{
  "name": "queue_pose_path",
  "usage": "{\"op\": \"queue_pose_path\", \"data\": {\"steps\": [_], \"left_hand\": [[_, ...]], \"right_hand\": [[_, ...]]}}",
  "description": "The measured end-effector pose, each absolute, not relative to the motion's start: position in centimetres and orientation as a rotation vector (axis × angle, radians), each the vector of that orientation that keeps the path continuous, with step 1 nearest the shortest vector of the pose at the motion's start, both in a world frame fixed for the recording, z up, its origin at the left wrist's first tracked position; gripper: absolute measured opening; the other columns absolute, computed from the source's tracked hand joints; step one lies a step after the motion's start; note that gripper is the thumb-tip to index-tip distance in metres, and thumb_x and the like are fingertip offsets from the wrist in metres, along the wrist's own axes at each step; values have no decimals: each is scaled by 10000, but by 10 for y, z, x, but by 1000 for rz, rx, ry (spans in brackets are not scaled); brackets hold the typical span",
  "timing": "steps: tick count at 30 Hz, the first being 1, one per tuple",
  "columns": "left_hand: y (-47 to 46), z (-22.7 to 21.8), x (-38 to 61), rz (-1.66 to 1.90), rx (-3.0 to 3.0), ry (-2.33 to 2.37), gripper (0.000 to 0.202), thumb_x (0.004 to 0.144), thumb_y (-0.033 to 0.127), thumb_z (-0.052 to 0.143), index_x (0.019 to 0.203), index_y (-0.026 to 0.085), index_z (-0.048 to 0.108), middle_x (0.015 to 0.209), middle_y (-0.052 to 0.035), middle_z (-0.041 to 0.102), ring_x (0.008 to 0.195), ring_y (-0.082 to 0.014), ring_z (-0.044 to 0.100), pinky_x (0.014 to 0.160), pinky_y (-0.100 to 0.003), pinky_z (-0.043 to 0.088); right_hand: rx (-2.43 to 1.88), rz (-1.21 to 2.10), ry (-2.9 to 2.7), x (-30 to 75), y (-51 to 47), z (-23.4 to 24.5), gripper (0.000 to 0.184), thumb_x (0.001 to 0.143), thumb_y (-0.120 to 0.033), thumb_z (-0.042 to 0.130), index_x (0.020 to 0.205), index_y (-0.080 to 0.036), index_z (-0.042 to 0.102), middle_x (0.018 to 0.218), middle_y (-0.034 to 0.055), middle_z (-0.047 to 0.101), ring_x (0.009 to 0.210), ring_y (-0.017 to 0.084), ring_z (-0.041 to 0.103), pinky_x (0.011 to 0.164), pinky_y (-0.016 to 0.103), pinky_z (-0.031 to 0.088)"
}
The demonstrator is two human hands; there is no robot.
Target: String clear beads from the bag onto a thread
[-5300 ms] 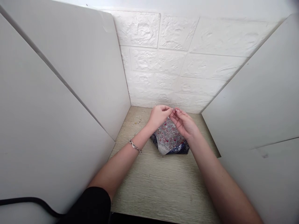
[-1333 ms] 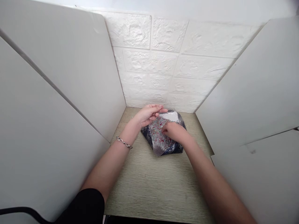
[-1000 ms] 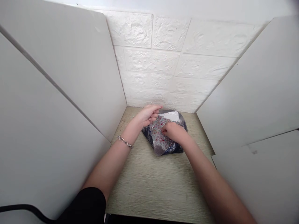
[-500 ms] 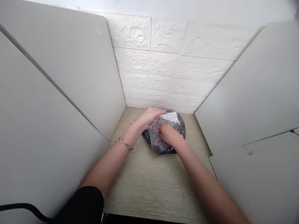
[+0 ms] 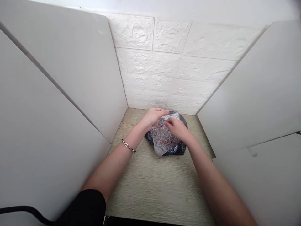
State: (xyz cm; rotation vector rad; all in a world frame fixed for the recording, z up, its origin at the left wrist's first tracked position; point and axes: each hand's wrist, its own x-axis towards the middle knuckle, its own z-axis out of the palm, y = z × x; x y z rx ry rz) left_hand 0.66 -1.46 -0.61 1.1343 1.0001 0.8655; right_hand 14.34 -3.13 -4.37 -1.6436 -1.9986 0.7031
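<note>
Your left hand point(image 5: 154, 119) and right hand point(image 5: 176, 128) were curled near each other; whether either gripped anything could not be told. Beads point(image 5: 162, 135) lay below them in an open bag point(image 5: 173, 151). Good work called for steady, low pinches above it.

Back wall point(image 5: 152, 62) white, raised brick pattern, glossy; smooth white band point(image 5: 178, 10) above. Left panel point(image 5: 89, 69) pale grey, crossed by dark diagonal seam point(image 5: 58, 88). Right panel point(image 5: 256, 88) pale grey, meeting wall along slanted edge. Surface point(image 5: 150, 185) between panels light wood-grain, running back to wall. Dark strip point(image 5: 131, 221) under near edge. Light soft, sheen brightest on wall's upper left.
</note>
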Motion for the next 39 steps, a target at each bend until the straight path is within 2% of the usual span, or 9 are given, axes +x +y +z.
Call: {"op": "queue_pose_path", "data": {"steps": [2, 4, 8, 12, 18, 23, 29, 32, 39], "left_hand": [[-15, -6, 8, 885, 1132, 1007, 145, 689, 264, 610, 621, 152, 549, 347, 102, 250, 288, 3, 158, 346, -187, 61], [-15, -6, 10, 891, 1129, 1010, 149, 690, 262, 608, 617, 145, 554, 343, 98, 281, 286, 4, 167, 347, -191, 68], [-17, -4, 12, 885, 1129, 1004, 152, 694, 281, 604, 663, 133, 590, 344, 91, 318, 295, 2, 174, 358, -197, 72], [-19, -1, 12, 929, 1165, 994, 146, 702, 261, 590, 667, 121, 609, 347, 87, 332, 318, 2, 183, 370, -194, 112], [-19, 0, 14, 1005, 1233, 1020, 132, 672, 234, 616, 657, 104, 634, 510, 26, 541, 399, -1, 290, 411, -182, 215], [-18, -2, 15, 1026, 1253, 1023, 148, 677, 241, 614, 607, 110, 620, 466, 42, 494, 405, -6, 279, 424, -182, 232], [-17, -5, 15, 1048, 1267, 1018, 149, 675, 251, 618, 619, 113, 624, 496, 31, 524, 435, -18, 340, 440, -181, 260], [-18, -3, 15, 1042, 1273, 1035, 147, 687, 243, 607, 616, 115, 621, 449, 49, 472, 416, -15, 310, 435, -180, 255], [-19, -2, 14, 1055, 1266, 1020, 144, 683, 238, 611, 609, 116, 627, 430, 48, 460, 415, -17, 314, 439, -177, 269]], "right_hand": [[-1409, 1027, -1615, 148, -27, -39, 180, 789, -323, 472, 730, -164, 531, 662, 8, 570, 596, 115, 525, 595, 252, 432], [-1118, 1304, -1247, 148, -26, -36, 160, 744, -330, 552, 743, -171, 540, 683, -14, 574, 617, 91, 541, 620, 229, 463], [-796, 1498, -869, 143, -28, -34, 174, 630, -258, 696, 744, -184, 589, 770, -21, 623, 765, 82, 592, 714, 197, 496], [-720, 1520, -796, 140, -29, -37, 120, 648, -214, 695, 733, -192, 613, 780, -27, 642, 772, 75, 607, 750, 193, 509], [-662, 1525, -763, 140, -28, -39, 91, 682, -199, 671, 750, -188, 612, 777, -27, 647, 786, 78, 616, 801, 212, 507], [-663, 1507, -766, 138, -28, -40, 120, 670, -195, 678, 759, -184, 599, 773, -21, 643, 790, 84, 618, 803, 218, 504], [-675, 1485, -759, 136, -27, -39, 148, 639, -200, 697, 745, -182, 595, 778, -12, 644, 792, 87, 616, 790, 210, 504], [-667, 1486, -753, 136, -27, -40, 155, 628, -194, 704, 741, -181, 600, 778, -11, 648, 797, 88, 616, 789, 205, 505], [-673, 1472, -773, 136, -27, -41, 120, 667, -199, 677, 758, -191, 599, 802, -13, 646, 817, 84, 613, 837, 222, 491]]}}
